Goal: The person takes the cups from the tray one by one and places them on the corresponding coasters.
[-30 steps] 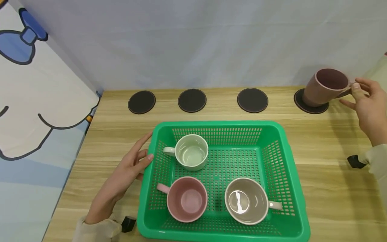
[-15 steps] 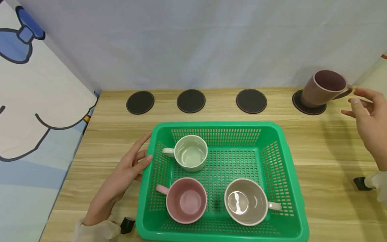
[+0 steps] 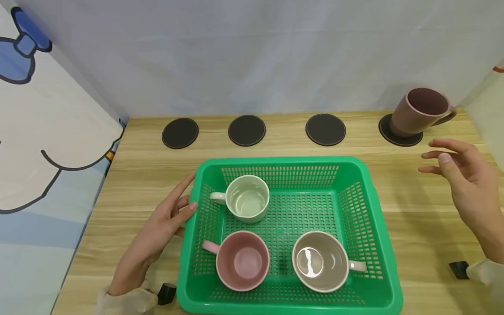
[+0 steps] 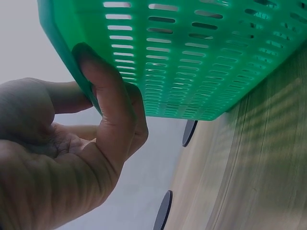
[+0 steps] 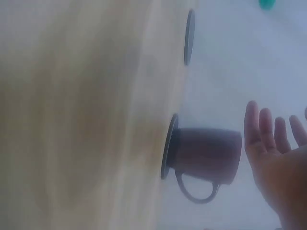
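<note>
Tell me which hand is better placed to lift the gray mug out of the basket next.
Probably the right hand: it is empty and on the gray mug's side of the green basket, with the mug's handle pointing that way. The left hand grips the basket's opposite side.

Cannot see the middle of the far right coaster (image 3: 399, 141), covered by the mauve mug (image 3: 413, 118). Cannot follow the left sleeve (image 3: 126, 302) past the near edge of the head view, nor the right hand (image 5: 284, 165) past the right wrist view's border. Cannot identify the cut-off green patch (image 5: 266, 4) or resolve the blurred grain of the table (image 5: 72, 120) there.
</note>
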